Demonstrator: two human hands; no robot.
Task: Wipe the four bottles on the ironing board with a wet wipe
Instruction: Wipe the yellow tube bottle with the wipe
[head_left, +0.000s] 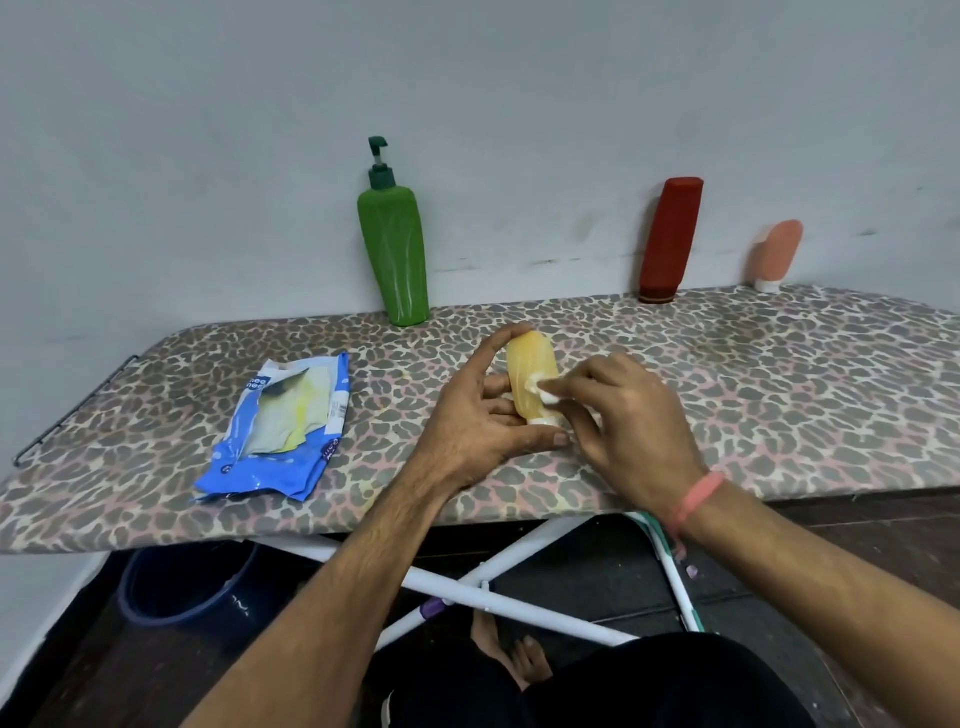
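Leopard-print ironing board (753, 374) carries a blue wet-wipe packet (280, 426), then a green pump bottle (395, 249). Left hand (483, 421) grips the yellow bottle (530, 374) mid-board; right hand (623, 415) pinches a white wet wipe (543, 388) against it. Red bottle (670, 239) and peach bottle (776, 252) stand rightmost.

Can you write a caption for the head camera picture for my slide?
Left hand holds the yellow bottle while right hand wipes it with a wet wipe.

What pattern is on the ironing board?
Leopard print, on the ironing board, seen from the head view.
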